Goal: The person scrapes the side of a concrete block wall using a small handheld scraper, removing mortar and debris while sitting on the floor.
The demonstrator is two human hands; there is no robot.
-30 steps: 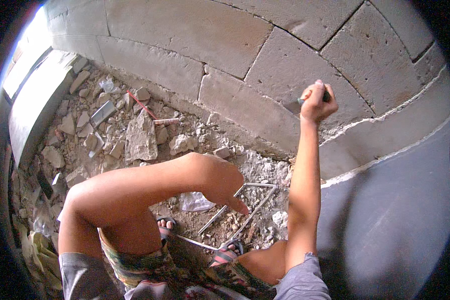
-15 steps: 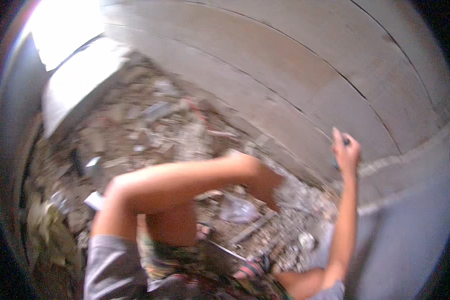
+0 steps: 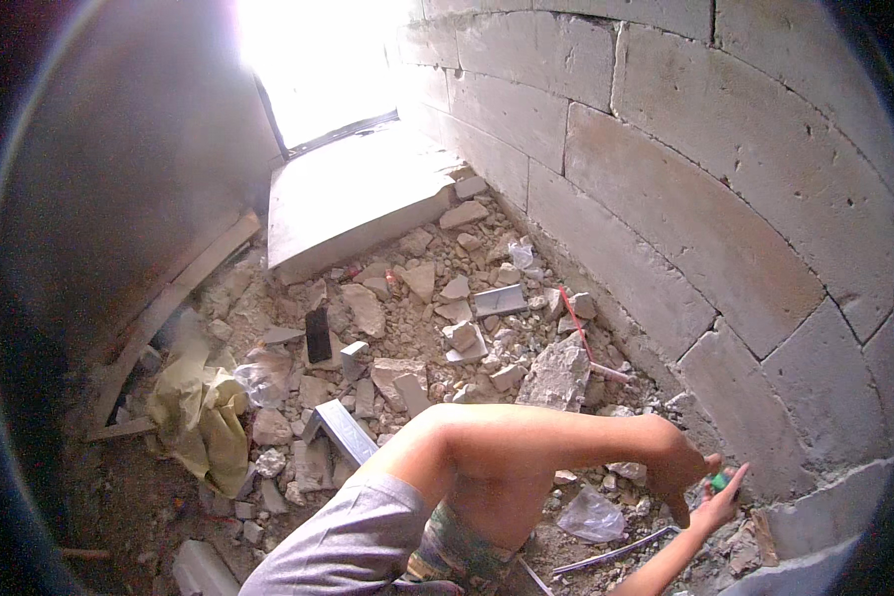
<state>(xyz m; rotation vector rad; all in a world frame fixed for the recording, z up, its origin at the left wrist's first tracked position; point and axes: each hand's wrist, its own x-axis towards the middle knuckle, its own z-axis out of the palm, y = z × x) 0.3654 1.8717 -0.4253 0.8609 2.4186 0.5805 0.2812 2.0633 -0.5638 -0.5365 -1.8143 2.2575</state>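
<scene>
My bare left arm reaches across the view to the right, and my left hand [image 3: 673, 467] bends down at the wrist. Its fingers are apart: some point downward, and one tip comes close to my right hand; whether it touches is hard to make out. My right hand [image 3: 717, 509], low at the right by the block wall [image 3: 750, 407], is closed around a small green and dark thing [image 3: 719, 482]. Its kind is too small to tell, and the fingers cover part of it.
Broken stone and rubble [image 3: 368, 308] cover the floor. A clear plastic bag [image 3: 591, 515], a grey metal channel [image 3: 343, 432], a red strip [image 3: 576, 323] and a yellowish sack [image 3: 199, 422] lie on it. A pale slab [image 3: 358, 199] stands below the bright opening.
My view has turned left, showing more rubble and the opening. My right hand has come down from the wall, and my left hand has moved close to it.
</scene>
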